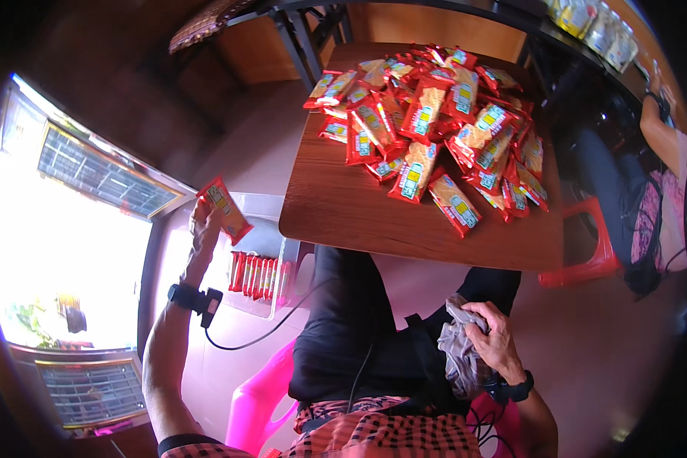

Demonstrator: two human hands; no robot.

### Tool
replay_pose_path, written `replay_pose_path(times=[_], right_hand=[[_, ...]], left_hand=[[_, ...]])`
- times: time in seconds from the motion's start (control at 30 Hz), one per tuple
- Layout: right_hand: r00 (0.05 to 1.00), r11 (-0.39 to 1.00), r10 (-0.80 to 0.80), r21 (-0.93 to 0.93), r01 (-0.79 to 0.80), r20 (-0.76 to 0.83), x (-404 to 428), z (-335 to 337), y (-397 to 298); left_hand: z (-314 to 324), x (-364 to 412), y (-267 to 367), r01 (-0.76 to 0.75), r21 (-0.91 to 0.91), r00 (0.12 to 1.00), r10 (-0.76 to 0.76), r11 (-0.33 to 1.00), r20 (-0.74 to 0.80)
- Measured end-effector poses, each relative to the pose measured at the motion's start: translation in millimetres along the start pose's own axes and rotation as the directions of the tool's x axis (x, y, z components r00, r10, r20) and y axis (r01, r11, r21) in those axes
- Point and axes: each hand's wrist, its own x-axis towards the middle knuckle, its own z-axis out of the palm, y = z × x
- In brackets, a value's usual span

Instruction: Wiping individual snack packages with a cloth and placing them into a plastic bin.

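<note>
My left hand (205,220) holds a red-wrapped snack packet (224,209) off the left edge of the wooden table, above a clear plastic box (280,286). Inside that box stands a row of several red packets (256,276). My right hand (495,338) grips a crumpled grey cloth (461,349) over my right thigh. Many more packets (426,109) lie heaped on the brown wooden table (343,212), covering its far and right parts.
A person (664,200) is at the right, beside a red plastic stool (592,246). Pink plastic seating (263,395) is under me. Dark metal table legs (297,46) stand behind the wooden table. A cable (263,345) runs from my left wrist across my lap.
</note>
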Motion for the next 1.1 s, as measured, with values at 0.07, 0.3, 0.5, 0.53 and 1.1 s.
replay_pose_path(times=[0.07,0.3,0.5,0.53,1.1], right_hand=[[1.0,1.0,-0.024,-0.009,0.024,0.014,1,3,3],[0.999,0.999,0.037,-0.029,-0.036,0.012,2,3,6],[0.993,0.994,0.11,-0.032,-0.109,0.031,3,5,19],[0.989,0.989,0.145,-0.025,-0.144,0.033,3,6,20],[0.973,0.969,0.224,0.094,-0.229,0.06,4,9,24]], left_hand=[[-38,8,-63,0.014,0.204,0.996,0.004,0.979,-0.085],[-75,-2,-189,0.175,0.697,0.967,0.011,0.695,-0.253],[-94,-21,-261,0.255,0.8,0.964,-0.21,0.542,-0.165],[-89,-24,-266,0.291,0.785,0.951,-0.254,0.546,-0.176],[-66,-59,-274,0.436,0.686,0.882,-0.426,0.582,-0.2]])
